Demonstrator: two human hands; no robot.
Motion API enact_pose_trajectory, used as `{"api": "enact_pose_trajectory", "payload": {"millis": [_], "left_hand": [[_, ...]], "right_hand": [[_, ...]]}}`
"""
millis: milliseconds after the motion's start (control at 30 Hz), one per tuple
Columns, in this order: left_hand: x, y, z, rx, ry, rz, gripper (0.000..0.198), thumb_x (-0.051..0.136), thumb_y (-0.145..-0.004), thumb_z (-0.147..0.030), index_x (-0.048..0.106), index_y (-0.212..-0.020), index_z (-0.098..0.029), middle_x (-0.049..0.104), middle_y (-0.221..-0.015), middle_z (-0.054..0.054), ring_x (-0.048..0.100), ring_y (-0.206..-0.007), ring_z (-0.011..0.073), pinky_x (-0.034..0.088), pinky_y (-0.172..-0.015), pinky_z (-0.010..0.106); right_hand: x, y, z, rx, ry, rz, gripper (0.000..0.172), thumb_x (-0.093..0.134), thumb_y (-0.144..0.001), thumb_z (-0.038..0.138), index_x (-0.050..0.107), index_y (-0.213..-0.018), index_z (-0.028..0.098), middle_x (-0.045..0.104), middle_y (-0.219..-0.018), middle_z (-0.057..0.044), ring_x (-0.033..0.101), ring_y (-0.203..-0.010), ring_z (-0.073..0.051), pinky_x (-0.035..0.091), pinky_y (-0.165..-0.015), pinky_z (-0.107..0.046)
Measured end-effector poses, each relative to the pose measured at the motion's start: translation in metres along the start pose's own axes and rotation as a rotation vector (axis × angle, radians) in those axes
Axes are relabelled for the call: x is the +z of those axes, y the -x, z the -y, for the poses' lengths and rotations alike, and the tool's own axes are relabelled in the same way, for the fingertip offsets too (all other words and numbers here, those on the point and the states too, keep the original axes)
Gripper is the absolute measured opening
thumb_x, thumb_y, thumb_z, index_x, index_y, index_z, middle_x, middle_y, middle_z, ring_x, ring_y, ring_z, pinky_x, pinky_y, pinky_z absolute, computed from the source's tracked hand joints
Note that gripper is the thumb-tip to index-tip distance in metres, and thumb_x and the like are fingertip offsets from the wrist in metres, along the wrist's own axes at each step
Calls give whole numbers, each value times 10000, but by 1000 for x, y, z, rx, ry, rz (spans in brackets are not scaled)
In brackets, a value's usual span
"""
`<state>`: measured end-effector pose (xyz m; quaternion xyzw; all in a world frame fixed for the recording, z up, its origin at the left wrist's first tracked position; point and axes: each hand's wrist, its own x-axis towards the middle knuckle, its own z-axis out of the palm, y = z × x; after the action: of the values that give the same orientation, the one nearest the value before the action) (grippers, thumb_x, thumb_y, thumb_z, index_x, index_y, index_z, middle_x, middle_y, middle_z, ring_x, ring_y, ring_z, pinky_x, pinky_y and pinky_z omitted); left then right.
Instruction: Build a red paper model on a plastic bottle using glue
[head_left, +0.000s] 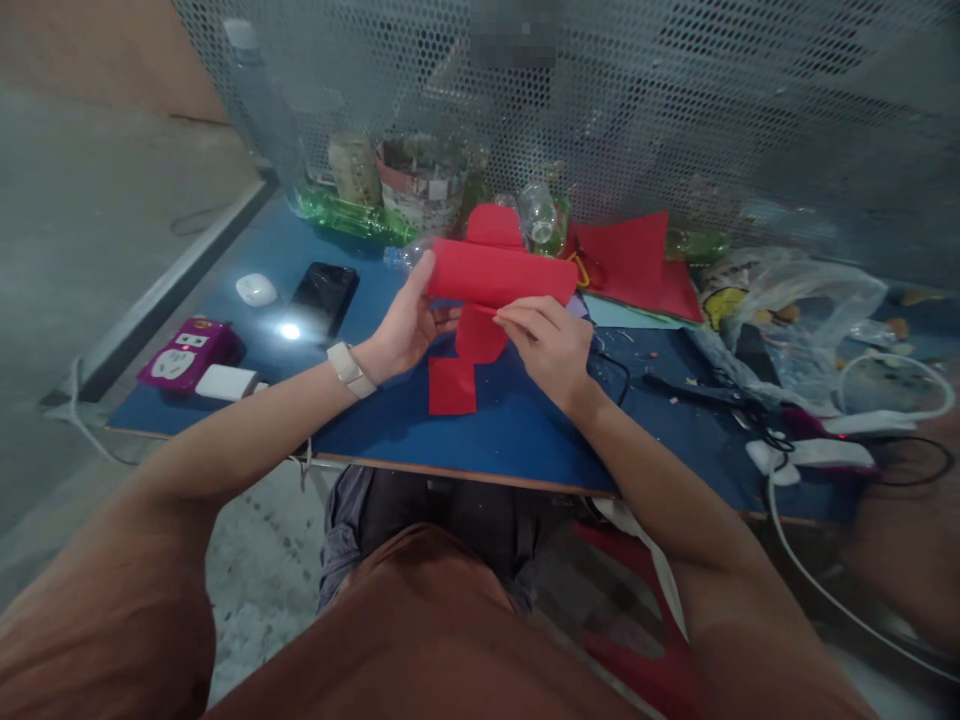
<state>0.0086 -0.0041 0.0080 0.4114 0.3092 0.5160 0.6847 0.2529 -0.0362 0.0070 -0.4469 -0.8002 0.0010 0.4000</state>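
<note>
Closest to the lens, a rust-orange shirt front and a dark-clad lap, with two bare forearms reaching away toward a blue surface. Left grip, pale band on its wrist, closed around the left end of a long red paper strip, held level above the surface. Right grip narrowed to a pinch on the top of a rounded red paper piece, just where that piece meets the strip's lower edge. Above both grips, a second rounded red tab poking up behind the strip. Below and between the grips, flat on the surface, a small red rectangle; touching the hanging piece or just apart from it, hard to tell. Left of the left grip: a dark phone, a white pebble-shaped case, a purple power strip and a white charger block. Beyond the grips, plastic bottles against a perforated metal screen. Right of the right grip: loose red sheets, a crumpled plastic bag, black scissors and tangled cables. Judged step: joining the rounded piece to the strip's lower edge, seam not yet visibly settled. Next move, by that reading: firm, even pressure from the pinch along the seam, with the left grip holding the strip level and uncreased.
</note>
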Motion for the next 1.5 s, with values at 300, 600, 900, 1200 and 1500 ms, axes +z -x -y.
{"api": "enact_pose_trajectory", "payload": {"millis": [300,600,900,1200,1500], "left_hand": [[1,-1,7,-24,42,9,620,596,-1144,-793,836,-1401,-283,860,-1510,135,853,-1386,400,737,-1131,517],[2,1,5,-27,59,9,648,609,-1132,-825,818,-1421,-284,840,-1475,150,836,-1410,408,705,-1185,548],[-1,-3,-2,46,75,-38,742,593,-1100,-912,789,-1485,-309,860,-1449,126,821,-1435,420,684,-1195,489],[4,1,2,56,21,-41,710,602,-1100,-910,809,-1417,-309,846,-1430,126,778,-1500,431,683,-1163,534],[8,7,2,28,10,15,682,623,-1107,-882,797,-1423,-304,856,-1456,121,823,-1399,389,709,-1086,489]], "right_hand": [[-2,0,0,-10,188,-6,392,624,-1237,518,958,-1146,333,858,-1090,-103,733,-822,-225,605,-805,-421],[-4,1,9,56,112,-84,406,674,-1192,607,878,-1011,306,808,-1001,-117,728,-829,-262,626,-816,-462],[29,8,-9,482,-479,-354,733,865,-847,967,595,-1068,322,644,-926,-9,653,-755,-222,645,-723,-420],[46,8,10,605,-961,-197,627,1019,-755,865,838,-1003,319,913,-1150,-53,854,-1144,-304,710,-1138,-509],[44,8,5,606,-950,-243,580,1015,-750,891,833,-789,341,813,-830,8,782,-861,-255,719,-949,-482]]}}
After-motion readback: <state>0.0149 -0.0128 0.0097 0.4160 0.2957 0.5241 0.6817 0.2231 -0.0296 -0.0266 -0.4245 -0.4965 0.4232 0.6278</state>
